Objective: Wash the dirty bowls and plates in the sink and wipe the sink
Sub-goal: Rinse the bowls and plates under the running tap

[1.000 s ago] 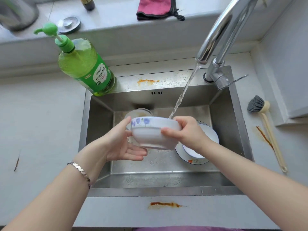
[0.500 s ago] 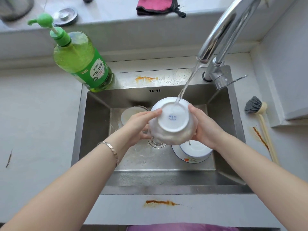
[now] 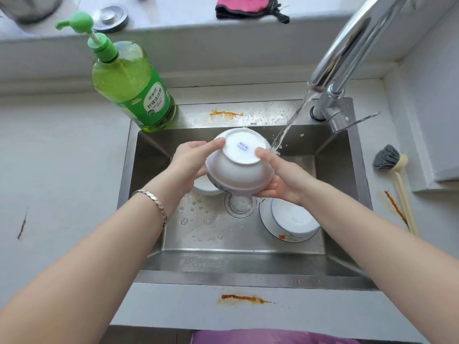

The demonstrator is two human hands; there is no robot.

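White ceramic bowl with blue rim pattern [image 3: 238, 177]: upside down, foot ring facing the camera, blue mark on its base; held above the middle of the sink, just over the drain.
Left hand [image 3: 191, 162]: grips the bowl's left side, index fingertip on the edge of the foot ring, other fingers wrapped against the wall.
Right hand [image 3: 283, 181]: grips the bowl's right side, thumb on the foot ring, fingers curled under the rim.
Stainless steel sink [image 3: 248, 279]: wet floor with droplets, round drain [image 3: 239, 204] in the centre.
Chrome faucet [image 3: 347, 45]: running; water stream [image 3: 289, 125] lands at the bowl's right edge, beside the right thumb.
Other dishes: second white bowl with blue line [image 3: 295, 217] sits in a white plate with flower print [image 3: 279, 235], right of the drain; another white dish [image 3: 206, 188] partly hidden under the left hand.
Green dish soap pump bottle [image 3: 131, 88]: upright at the sink's back left corner.
Grey-bristled dish brush with wooden handle [image 3: 387, 161]: lying on the counter to the right.
Pink cloth [image 3: 243, 7]: on the back ledge.
Orange stains [image 3: 243, 299]: front counter; more on the back rim and beside the brush.
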